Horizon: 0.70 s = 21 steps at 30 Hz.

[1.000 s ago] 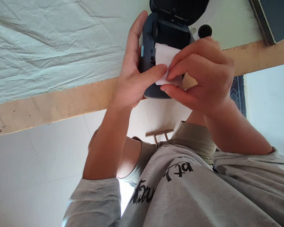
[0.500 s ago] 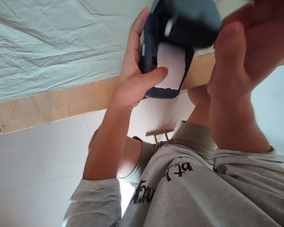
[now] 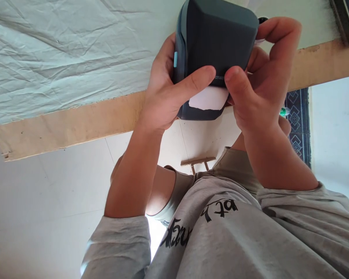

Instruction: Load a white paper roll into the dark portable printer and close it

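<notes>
A dark blue-grey portable label printer [image 3: 221, 42] is held up over the table's front edge, its lid down. From under the lid's near edge a torn white paper strip [image 3: 208, 98] sticks out toward me. My left hand [image 3: 174, 83] is wrapped round the printer's left side, thumb lying on the lid. On the right side, my right hand [image 3: 263, 73] grips the printer, with its thumb on the lid's near corner and its index finger bent at the far right edge. The fingers beneath the printer are mostly hidden.
Wrinkled pale cloth [image 3: 61, 50] covers the table, whose bare wooden edge [image 3: 75, 126] runs across in front of me. A dark box-like object [image 3: 347, 19] lies at the top right. Below are a pale tiled floor [image 3: 46, 193], a patterned dark mat [image 3: 299, 124] and a small wooden stool [image 3: 198, 161].
The printer's lid has swung down over the paper, leaving only a short strip showing. My right hand has moved left and inward, and its thumb now presses on the lid.
</notes>
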Each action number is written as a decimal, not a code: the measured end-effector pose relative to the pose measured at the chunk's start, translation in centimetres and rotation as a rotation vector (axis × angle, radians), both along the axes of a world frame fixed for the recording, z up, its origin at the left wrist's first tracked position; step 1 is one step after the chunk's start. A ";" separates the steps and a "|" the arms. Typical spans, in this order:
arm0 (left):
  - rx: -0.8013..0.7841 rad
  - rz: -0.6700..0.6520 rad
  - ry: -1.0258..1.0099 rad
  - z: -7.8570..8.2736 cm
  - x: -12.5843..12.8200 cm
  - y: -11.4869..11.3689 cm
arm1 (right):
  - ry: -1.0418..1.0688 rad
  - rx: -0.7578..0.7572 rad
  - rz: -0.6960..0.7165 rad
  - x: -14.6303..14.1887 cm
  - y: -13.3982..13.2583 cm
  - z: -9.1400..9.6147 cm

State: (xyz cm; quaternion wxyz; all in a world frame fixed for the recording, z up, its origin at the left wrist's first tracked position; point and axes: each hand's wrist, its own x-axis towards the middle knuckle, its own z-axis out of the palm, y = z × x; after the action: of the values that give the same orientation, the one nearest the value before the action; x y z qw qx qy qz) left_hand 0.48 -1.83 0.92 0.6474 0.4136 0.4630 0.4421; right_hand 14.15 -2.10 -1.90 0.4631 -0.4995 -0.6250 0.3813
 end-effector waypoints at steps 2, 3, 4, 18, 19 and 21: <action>0.031 0.027 -0.091 -0.2 0.0 0.0 | 0.089 0.072 -0.042 -0.2 0.1 0.2; 0.071 0.048 -0.151 -0.3 -0.1 0.0 | 0.127 0.075 -0.039 -0.2 0.2 0.3; 0.117 0.057 -0.216 -0.4 -0.2 0.0 | 0.151 0.052 -0.020 -0.2 0.3 0.4; 0.288 -0.019 -0.352 -2.2 -1.0 0.7 | 0.143 0.005 -0.019 -0.3 0.6 0.4; 0.282 -0.006 -0.352 -2.0 -0.9 0.6 | 0.194 0.011 -0.013 -0.3 0.6 0.2; 0.249 0.034 -0.347 -1.5 -0.6 0.4 | 0.394 0.038 0.012 -0.1 0.3 0.0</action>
State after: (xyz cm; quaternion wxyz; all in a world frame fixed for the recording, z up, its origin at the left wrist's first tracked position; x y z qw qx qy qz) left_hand -0.08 -1.46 -0.57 0.6538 0.4002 0.2931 0.5714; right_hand 14.06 -1.84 -1.92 0.5835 -0.4027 -0.5325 0.4623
